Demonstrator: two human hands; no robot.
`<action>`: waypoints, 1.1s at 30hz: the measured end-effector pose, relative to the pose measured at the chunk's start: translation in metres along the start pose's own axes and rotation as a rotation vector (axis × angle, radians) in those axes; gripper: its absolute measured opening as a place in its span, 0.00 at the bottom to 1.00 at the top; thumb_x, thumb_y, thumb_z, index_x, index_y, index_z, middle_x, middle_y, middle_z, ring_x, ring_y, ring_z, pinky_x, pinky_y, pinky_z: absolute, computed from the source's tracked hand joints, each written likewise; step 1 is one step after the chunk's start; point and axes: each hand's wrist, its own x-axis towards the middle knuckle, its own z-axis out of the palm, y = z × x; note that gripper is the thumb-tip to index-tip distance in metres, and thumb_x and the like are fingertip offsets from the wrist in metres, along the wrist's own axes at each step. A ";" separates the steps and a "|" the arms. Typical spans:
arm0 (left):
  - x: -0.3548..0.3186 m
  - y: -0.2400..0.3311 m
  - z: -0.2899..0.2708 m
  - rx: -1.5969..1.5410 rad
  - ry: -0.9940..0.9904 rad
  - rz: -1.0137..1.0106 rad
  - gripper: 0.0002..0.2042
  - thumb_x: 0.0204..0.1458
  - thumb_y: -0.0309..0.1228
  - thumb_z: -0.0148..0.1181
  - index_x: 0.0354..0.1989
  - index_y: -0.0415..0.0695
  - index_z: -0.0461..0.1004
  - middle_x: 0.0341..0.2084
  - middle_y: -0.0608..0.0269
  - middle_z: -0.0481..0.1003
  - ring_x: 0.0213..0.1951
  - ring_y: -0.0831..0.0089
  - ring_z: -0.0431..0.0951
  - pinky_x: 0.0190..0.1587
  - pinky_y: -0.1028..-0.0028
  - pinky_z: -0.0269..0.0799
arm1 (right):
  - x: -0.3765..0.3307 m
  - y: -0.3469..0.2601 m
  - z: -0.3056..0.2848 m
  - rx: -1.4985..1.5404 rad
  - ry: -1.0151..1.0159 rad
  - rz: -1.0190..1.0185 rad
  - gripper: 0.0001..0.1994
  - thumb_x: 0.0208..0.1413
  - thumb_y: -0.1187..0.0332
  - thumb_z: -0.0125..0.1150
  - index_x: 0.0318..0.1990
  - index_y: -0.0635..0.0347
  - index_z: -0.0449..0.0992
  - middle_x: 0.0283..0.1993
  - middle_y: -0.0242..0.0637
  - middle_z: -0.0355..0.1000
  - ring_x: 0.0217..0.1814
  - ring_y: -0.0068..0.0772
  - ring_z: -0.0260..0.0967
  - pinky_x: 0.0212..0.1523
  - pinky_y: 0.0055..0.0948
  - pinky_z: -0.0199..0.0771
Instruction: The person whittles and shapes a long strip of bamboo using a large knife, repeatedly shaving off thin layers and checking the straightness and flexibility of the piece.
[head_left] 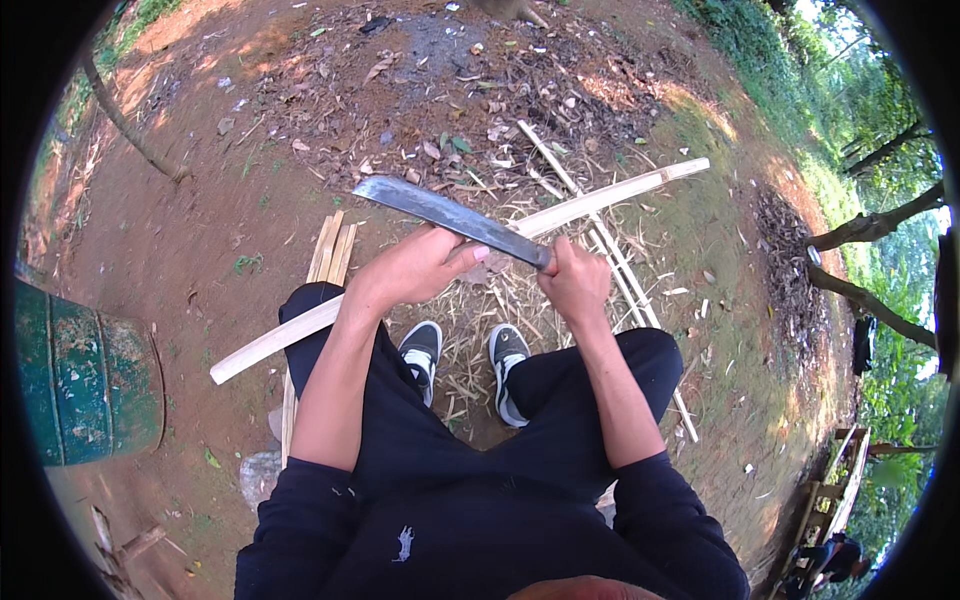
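My right hand (577, 280) is closed around the handle of a machete (440, 213). Its dark, broad blade points to the far left and crosses over a long pale split bamboo strip (610, 196). Just left of that crossing, my left hand (412, 266) is closed on the strip, its thumb up against the blade. Most of the left fingers are hidden behind the blade. The strip runs slantwise from beside my left knee, under my left forearm, to the far right.
Long thin bamboo strips (622, 262) lie on the ground at the right; cut strips (331, 250) lie beside my left knee. Shavings (465, 330) cover the soil around my shoes. A green barrel (90, 375) stands at the left. Another person (838, 556) is far off at the lower right.
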 end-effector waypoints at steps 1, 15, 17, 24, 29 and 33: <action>-0.004 0.008 -0.003 0.017 -0.023 -0.001 0.21 0.67 0.40 0.48 0.30 0.33 0.75 0.15 0.52 0.73 0.24 0.62 0.77 0.32 0.58 0.71 | -0.002 0.008 0.003 -0.018 -0.067 0.095 0.07 0.40 0.70 0.61 0.21 0.54 0.67 0.16 0.35 0.70 0.14 0.37 0.69 0.18 0.41 0.69; -0.032 0.000 -0.087 -0.053 -0.224 -0.477 0.22 0.66 0.43 0.51 0.25 0.38 0.72 0.11 0.69 0.67 0.13 0.82 0.66 0.17 0.74 0.61 | 0.010 0.118 -0.049 -0.305 0.018 0.860 0.15 0.57 0.59 0.58 0.30 0.64 0.80 0.24 0.52 0.77 0.25 0.55 0.77 0.27 0.47 0.77; -0.022 0.006 -0.070 -0.097 -0.225 -0.458 0.21 0.66 0.43 0.50 0.25 0.39 0.72 0.10 0.69 0.66 0.12 0.82 0.66 0.16 0.75 0.60 | 0.000 0.116 -0.052 -0.358 0.148 0.843 0.15 0.57 0.60 0.57 0.31 0.65 0.80 0.24 0.53 0.77 0.25 0.54 0.77 0.28 0.47 0.77; -0.009 0.010 -0.043 -0.053 -0.280 -0.413 0.19 0.64 0.41 0.54 0.30 0.34 0.75 0.14 0.61 0.71 0.17 0.75 0.71 0.22 0.69 0.66 | -0.008 0.025 -0.036 0.061 -0.019 0.270 0.08 0.49 0.70 0.63 0.22 0.57 0.70 0.17 0.40 0.72 0.16 0.39 0.71 0.20 0.42 0.71; -0.004 0.020 -0.025 -0.005 -0.294 -0.276 0.16 0.61 0.37 0.55 0.36 0.31 0.77 0.22 0.46 0.75 0.26 0.61 0.77 0.32 0.60 0.70 | -0.011 -0.022 -0.016 0.148 -0.051 0.142 0.07 0.44 0.72 0.62 0.26 0.59 0.69 0.20 0.42 0.72 0.18 0.48 0.71 0.18 0.44 0.69; -0.010 0.013 -0.016 -0.153 -0.203 -0.153 0.14 0.63 0.34 0.54 0.45 0.32 0.75 0.35 0.45 0.78 0.37 0.59 0.79 0.42 0.62 0.72 | -0.010 -0.029 -0.009 0.210 -0.056 0.085 0.08 0.43 0.72 0.62 0.27 0.59 0.67 0.20 0.43 0.71 0.18 0.50 0.71 0.18 0.47 0.69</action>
